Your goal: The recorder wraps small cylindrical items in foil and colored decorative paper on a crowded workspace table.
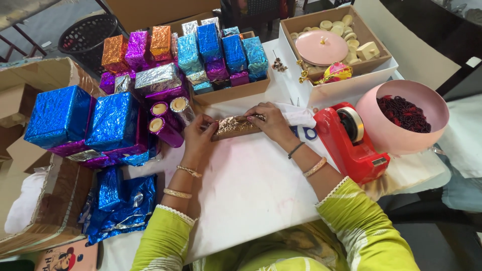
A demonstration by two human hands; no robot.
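Gold foil roll (235,126) on white table (251,185), pinched at both ends: left hand (198,136) closed on left end, right hand (271,122) closed over right end; risks: foil tearing under tight fingertips, wrap springing open; red tape dispenser (351,143) just beside right wrist, easily knocked.

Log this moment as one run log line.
left hand: grips gold foil roll | right hand: presses roll | beside: red tape dispenser
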